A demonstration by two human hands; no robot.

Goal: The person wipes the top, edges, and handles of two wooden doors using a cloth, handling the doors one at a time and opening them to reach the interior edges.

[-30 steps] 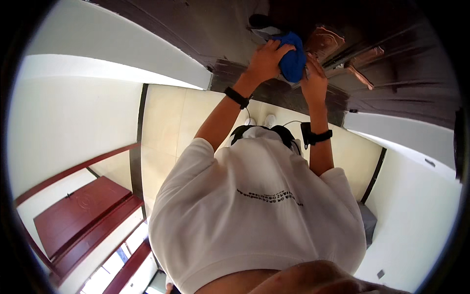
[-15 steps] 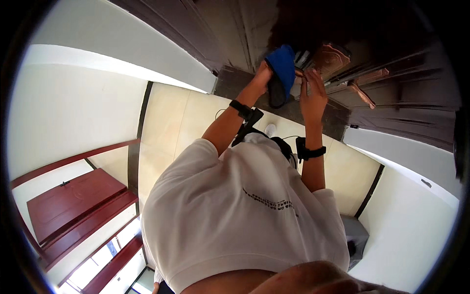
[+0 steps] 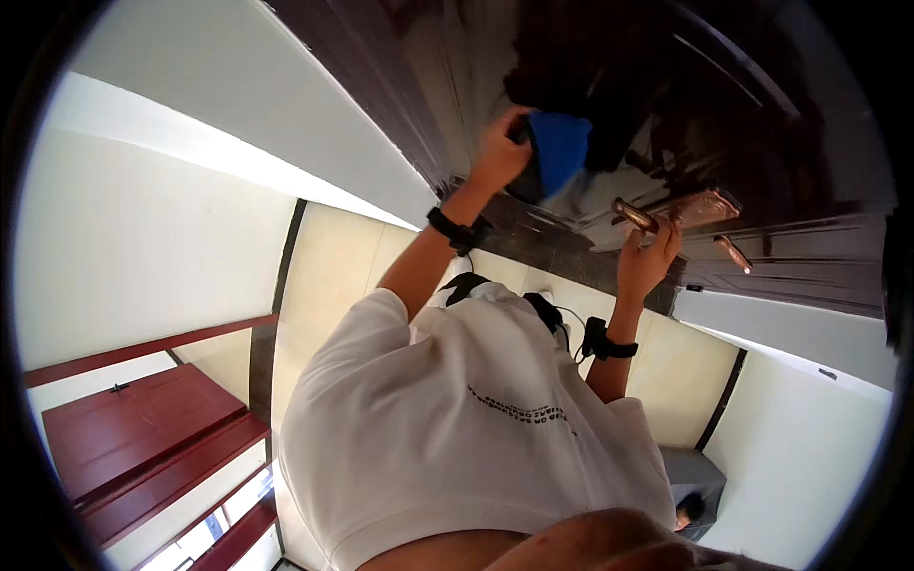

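Observation:
My left hand (image 3: 502,152) is closed on the dark edge of a blue pad (image 3: 559,152), a soft-looking wedge with a dark underside. It is held up close to the glossy dark brown door (image 3: 609,86); whether it touches the surface I cannot tell. My right hand (image 3: 649,259) has its fingers on a copper-coloured door handle (image 3: 636,215), which sticks out from an ornate plate (image 3: 709,206). A second copper-coloured handle (image 3: 733,253) sits just to the right of that plate.
White walls stand left (image 3: 162,209) and right (image 3: 790,428). Pale tiles (image 3: 333,257) cover the floor. A dark red door panel (image 3: 143,428) is at lower left. A grey boxy object (image 3: 700,471) stands at lower right, with a person's head (image 3: 687,509) beside it.
The blue pad has turned and come away from the handle, toward the door's left part. The handle and my right hand now appear lower and farther right, with fingers more curled.

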